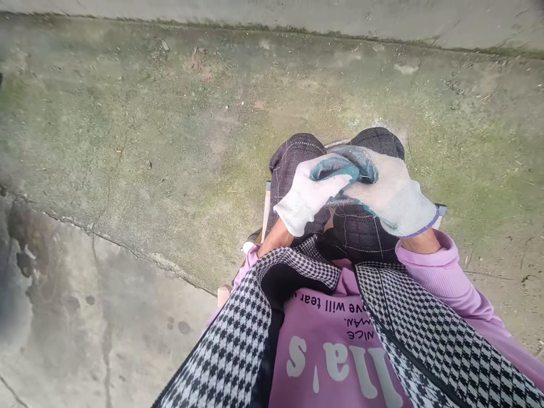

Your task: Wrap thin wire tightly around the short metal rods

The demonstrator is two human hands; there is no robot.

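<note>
Both my hands wear white knit work gloves with teal-coated palms and fingers. My left hand (312, 192) and my right hand (389, 190) rest together over my knees, their fingertips meeting and curled into each other. The right hand's fingers wrap over the left glove's fingertips. I see no separate object between them. I am seated, with dark checked trousers (361, 232) under the hands, a purple printed top and a black-and-white houndstooth jacket.
A wooden seat frame (266, 209) shows beside my left leg. All around is cracked concrete ground (148, 141), stained green with moss, with a damp darker patch (25, 255) at the left and a raised kerb (297, 22) along the top.
</note>
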